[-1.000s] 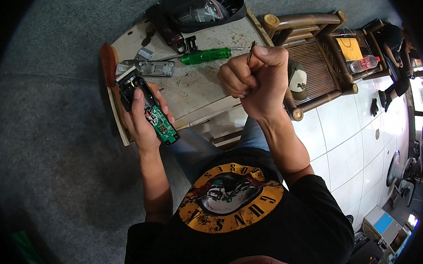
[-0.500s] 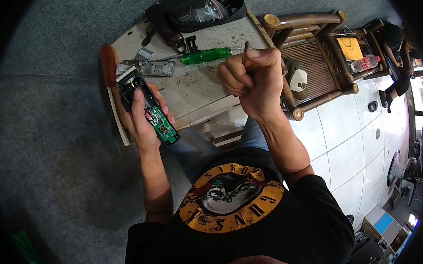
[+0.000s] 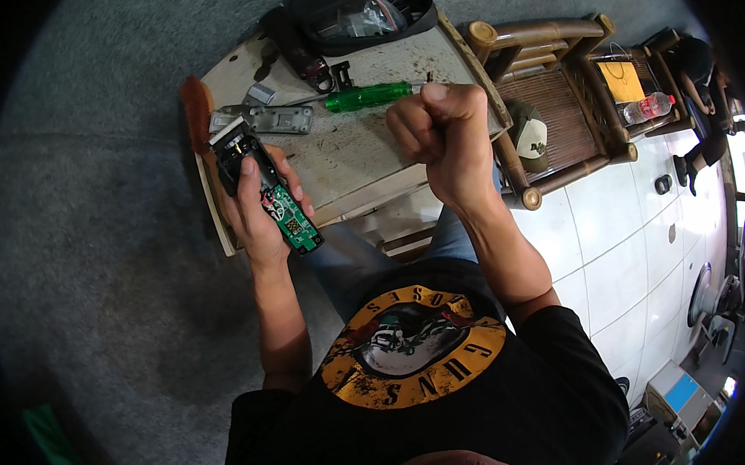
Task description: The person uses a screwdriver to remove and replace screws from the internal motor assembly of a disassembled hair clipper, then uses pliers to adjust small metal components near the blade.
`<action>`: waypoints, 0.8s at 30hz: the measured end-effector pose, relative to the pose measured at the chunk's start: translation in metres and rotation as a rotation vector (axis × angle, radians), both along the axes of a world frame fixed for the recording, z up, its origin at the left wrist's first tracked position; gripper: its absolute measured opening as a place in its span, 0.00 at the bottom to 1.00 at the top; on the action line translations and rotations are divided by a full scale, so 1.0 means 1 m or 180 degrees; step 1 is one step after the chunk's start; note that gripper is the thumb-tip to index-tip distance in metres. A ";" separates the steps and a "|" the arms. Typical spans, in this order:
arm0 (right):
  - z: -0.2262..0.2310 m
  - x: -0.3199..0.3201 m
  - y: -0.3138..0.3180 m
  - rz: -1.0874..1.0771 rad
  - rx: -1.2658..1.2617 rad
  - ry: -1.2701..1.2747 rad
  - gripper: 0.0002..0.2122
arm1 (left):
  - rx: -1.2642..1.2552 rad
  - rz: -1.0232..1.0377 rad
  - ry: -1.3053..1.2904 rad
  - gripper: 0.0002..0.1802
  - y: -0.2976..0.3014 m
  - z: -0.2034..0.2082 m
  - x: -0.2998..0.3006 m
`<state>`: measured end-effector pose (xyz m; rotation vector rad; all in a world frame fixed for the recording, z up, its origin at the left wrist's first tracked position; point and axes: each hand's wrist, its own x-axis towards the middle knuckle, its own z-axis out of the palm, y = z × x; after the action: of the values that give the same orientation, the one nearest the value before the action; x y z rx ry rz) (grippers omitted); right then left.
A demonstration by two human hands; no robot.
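Note:
A hair clipper [image 3: 263, 174] with its housing opened lies in my left hand [image 3: 253, 215], fingers wrapped round it and thumb on top. Its green circuit board [image 3: 291, 221] and some wires are exposed; the metal blade points away from me. My right hand [image 3: 455, 145] is closed in a fist above the table's right side. A small dark tip shows just beyond its thumb; what the fist holds is hidden. Past the clipper, a grey casing part [image 3: 286, 121] rests on the worn pale table [image 3: 351, 161]. A green-handled screwdriver [image 3: 366, 97] lies between the hands, farther back.
A reddish-brown brush [image 3: 196, 113] sits at the table's left edge. At the back stands an open black case [image 3: 360, 41] with items inside. To the right, a bamboo chair [image 3: 573, 117] carries a cap [image 3: 532, 144]; beyond are a bottle [image 3: 645, 109] and a yellow envelope [image 3: 620, 81].
My right fist has shifted slightly left relative to the table. My left hand keeps its grip on the clipper. The whole view has moved a little.

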<state>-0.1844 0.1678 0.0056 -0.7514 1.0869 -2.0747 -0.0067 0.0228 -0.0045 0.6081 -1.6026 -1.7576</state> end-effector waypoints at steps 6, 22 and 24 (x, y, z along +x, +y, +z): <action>-0.012 0.001 -0.003 -0.0167 -0.0225 0.0044 0.22 | -0.0001 0.0042 0.0054 0.25 0.003 0.002 -0.002; 0.001 0.010 -0.008 -0.0569 0.0254 0.0731 0.23 | -0.0001 0.0034 0.0017 0.25 0.002 0.003 -0.001; -0.001 0.011 -0.010 -0.0654 0.0246 0.0745 0.22 | 0.0089 -0.0118 0.0096 0.23 -0.002 0.001 0.002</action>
<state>-0.1735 0.1582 0.0042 -0.8928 1.4172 -2.1377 -0.0046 0.0212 -0.0035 0.5659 -1.5805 -1.8105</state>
